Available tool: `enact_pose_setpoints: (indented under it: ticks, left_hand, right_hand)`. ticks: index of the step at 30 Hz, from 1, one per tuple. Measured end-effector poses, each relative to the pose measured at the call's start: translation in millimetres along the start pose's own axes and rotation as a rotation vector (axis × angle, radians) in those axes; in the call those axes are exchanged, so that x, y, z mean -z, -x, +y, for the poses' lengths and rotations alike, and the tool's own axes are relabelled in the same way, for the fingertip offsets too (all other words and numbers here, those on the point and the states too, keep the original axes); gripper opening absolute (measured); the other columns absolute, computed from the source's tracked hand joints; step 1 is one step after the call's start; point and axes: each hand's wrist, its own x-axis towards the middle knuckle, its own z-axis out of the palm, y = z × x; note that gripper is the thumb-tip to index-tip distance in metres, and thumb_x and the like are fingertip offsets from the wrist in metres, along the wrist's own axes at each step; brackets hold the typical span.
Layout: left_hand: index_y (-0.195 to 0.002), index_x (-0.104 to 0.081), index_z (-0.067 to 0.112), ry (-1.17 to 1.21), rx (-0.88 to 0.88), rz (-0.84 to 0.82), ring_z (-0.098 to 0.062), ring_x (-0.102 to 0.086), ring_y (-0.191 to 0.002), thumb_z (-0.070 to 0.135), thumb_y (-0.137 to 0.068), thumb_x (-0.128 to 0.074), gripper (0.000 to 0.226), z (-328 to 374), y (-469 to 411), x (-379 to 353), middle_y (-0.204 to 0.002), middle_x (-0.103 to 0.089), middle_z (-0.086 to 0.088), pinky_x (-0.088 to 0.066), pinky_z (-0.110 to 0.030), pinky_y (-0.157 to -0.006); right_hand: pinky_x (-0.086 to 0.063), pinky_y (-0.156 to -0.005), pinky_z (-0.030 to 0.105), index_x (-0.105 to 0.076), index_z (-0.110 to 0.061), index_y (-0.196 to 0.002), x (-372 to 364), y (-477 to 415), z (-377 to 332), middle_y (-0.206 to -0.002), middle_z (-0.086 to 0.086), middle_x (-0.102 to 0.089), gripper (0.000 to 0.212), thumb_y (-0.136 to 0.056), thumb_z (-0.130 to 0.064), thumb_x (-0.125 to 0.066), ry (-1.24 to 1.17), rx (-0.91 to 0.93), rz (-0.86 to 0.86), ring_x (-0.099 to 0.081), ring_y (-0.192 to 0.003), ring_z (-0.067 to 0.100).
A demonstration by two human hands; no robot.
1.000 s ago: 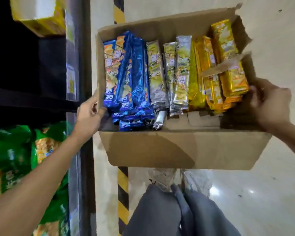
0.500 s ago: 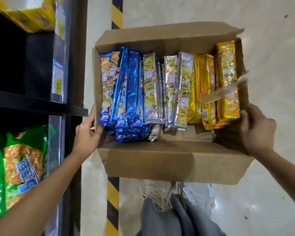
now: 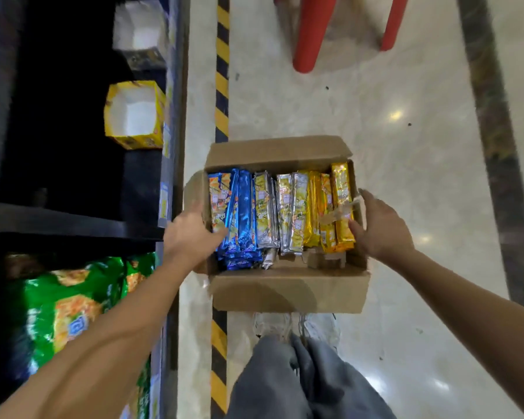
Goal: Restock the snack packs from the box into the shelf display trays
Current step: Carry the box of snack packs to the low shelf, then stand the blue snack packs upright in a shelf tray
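Observation:
An open cardboard box (image 3: 288, 291) sits low over the floor in front of my shoes. Long snack packs stand in rows inside it: blue ones (image 3: 239, 213) on the left, silver ones (image 3: 285, 213) in the middle, yellow ones (image 3: 330, 207) on the right. My left hand (image 3: 191, 237) grips the box's left wall, thumb inside against the blue packs. My right hand (image 3: 381, 228) holds the right wall, thumb by the yellow packs and fingers loosely spread. An empty yellow display tray (image 3: 133, 116) stands on the dark shelf at left, with another tray (image 3: 139, 34) blurred behind it.
Green snack bags (image 3: 73, 303) fill the lower shelf under a black shelf board (image 3: 73, 219). A yellow-and-black floor stripe (image 3: 221, 86) runs along the shelf base. Red stool legs (image 3: 309, 34) stand on the pale floor beyond the box. My shoes (image 3: 273, 325) are just behind it.
The box has gone down and away from me, from chest height toward the floor. Both hands stayed on its side walls; the right hand's fingers have spread. The view tilted and now shows the trays.

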Motion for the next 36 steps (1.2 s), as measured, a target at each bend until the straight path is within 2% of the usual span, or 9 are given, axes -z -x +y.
enact_pose_setpoints:
  ticks: [2,6,9,11,17,21,27,32,36]
  left_hand:
    - [-0.138,-0.032,0.021,-0.038,-0.124,0.041,-0.035,-0.058,-0.107,0.051,-0.077,-0.064,0.074,23.0,17.1,58.6,-0.121,-0.058,-0.011,-0.046,-0.038,-0.085]
    - [-0.151,-0.012,0.018,-0.241,-0.339,0.081,-0.026,-0.038,-0.133,0.064,-0.079,-0.054,0.095,72.4,47.9,186.7,-0.15,-0.032,-0.008,-0.035,-0.041,-0.107]
    - [-0.151,-0.004,0.022,-0.233,-0.428,0.082,-0.026,-0.03,-0.139,0.064,-0.079,-0.056,0.099,110.8,74.2,284.6,-0.157,-0.019,-0.009,-0.03,-0.039,-0.111]
    - [-0.152,-0.003,0.022,-0.205,-0.476,0.085,-0.027,-0.028,-0.14,0.061,-0.08,-0.058,0.098,132.9,91.5,339.8,-0.157,-0.018,-0.009,-0.029,-0.038,-0.112]
    - [-0.152,-0.001,0.02,-0.265,-0.573,0.219,-0.027,-0.013,-0.146,0.063,-0.081,-0.055,0.099,183.1,129.6,458.1,-0.159,-0.007,-0.007,-0.015,-0.041,-0.119]
    - [-0.152,0.002,0.022,-0.243,-0.606,0.274,-0.026,-0.009,-0.147,0.065,-0.078,-0.056,0.103,209.7,143.4,497.1,-0.16,0.0,-0.004,-0.014,-0.043,-0.119]
    - [-0.152,0.004,0.019,-0.262,-0.565,0.305,-0.026,-0.001,-0.148,0.068,-0.078,-0.052,0.105,255.4,141.4,508.3,-0.16,0.004,-0.004,-0.008,-0.044,-0.12]
    - [-0.151,0.005,0.022,-0.239,-0.392,0.297,-0.029,0.0,-0.147,0.07,-0.077,-0.052,0.105,302.3,118.2,501.7,-0.16,0.004,-0.004,-0.011,-0.044,-0.12]
    - [-0.151,0.003,0.022,-0.194,-0.229,0.303,-0.027,-0.001,-0.147,0.068,-0.078,-0.052,0.103,349.6,115.2,492.8,-0.16,0.005,-0.002,-0.005,-0.046,-0.119]
  right_hand:
    - [-0.04,-0.098,0.042,-0.029,-0.011,-0.145,53.9,10.2,-30.2,-0.14,0.015,-0.046,0.065,-0.09,-0.033,-0.056,0.027,0.031,-0.021,-0.044,-0.127,0.034]
    - [-0.034,-0.107,0.04,-0.016,-0.013,-0.149,176.7,30.6,-97.2,-0.152,0.01,-0.029,0.074,-0.091,-0.044,-0.05,0.148,0.098,-0.041,-0.033,-0.137,0.028]
    - [-0.029,-0.112,0.039,-0.01,-0.016,-0.15,264.3,47.6,-143.2,-0.157,0.008,-0.02,0.078,-0.09,-0.048,-0.048,0.174,0.165,-0.009,-0.025,-0.142,0.026]
    - [-0.028,-0.113,0.038,-0.008,-0.017,-0.151,316.3,61.3,-169.8,-0.157,0.008,-0.018,0.08,-0.089,-0.048,-0.049,0.209,0.194,0.029,-0.023,-0.142,0.027]
    - [-0.029,-0.111,0.04,-0.009,-0.02,-0.151,429.0,97.4,-218.0,-0.157,0.007,-0.019,0.085,-0.085,-0.054,-0.05,0.274,0.242,0.171,-0.026,-0.141,0.028]
    - [-0.022,-0.115,0.043,-0.007,-0.019,-0.151,477.6,104.1,-228.4,-0.157,0.01,-0.018,0.085,-0.086,-0.052,-0.05,0.307,0.269,0.218,-0.022,-0.143,0.031]
    - [-0.018,-0.116,0.046,-0.002,-0.023,-0.151,526.2,74.4,-211.8,-0.159,0.007,-0.011,0.081,-0.089,-0.049,-0.047,0.302,0.325,0.226,-0.014,-0.145,0.031]
    - [-0.016,-0.116,0.046,-0.002,-0.023,-0.151,561.2,28.5,-174.5,-0.159,0.007,-0.009,0.083,-0.088,-0.049,-0.05,0.356,0.411,0.18,-0.013,-0.145,0.031]
    - [-0.015,-0.116,0.046,0.0,-0.022,-0.151,599.5,-3.3,-136.6,-0.159,0.007,-0.007,0.084,-0.089,-0.049,-0.049,0.416,0.516,0.112,-0.011,-0.145,0.031]
